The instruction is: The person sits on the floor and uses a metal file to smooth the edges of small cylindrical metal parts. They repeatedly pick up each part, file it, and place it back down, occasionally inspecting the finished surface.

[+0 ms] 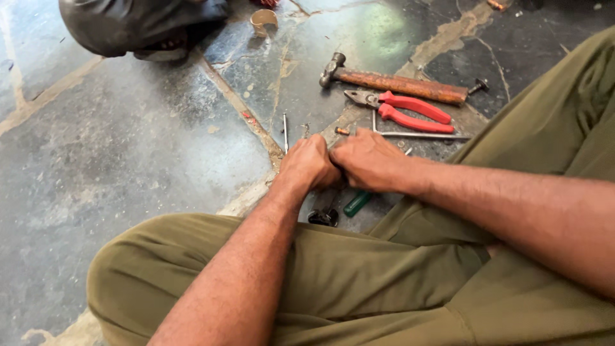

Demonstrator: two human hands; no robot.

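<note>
Both the left hand (pixel 309 164) and right hand (pixel 368 160) are clenched knuckle-to-knuckle, probably gripping the green-handled tool (pixel 357 203) that's poking out beneath them over the stone floor (pixel 128 147).

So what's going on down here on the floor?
A person in olive trousers sits on the stone floor, left hand and right hand clenched together over a green-handled tool. What the fingers grip is hidden. A hammer and red-handled pliers lie just beyond.
</note>
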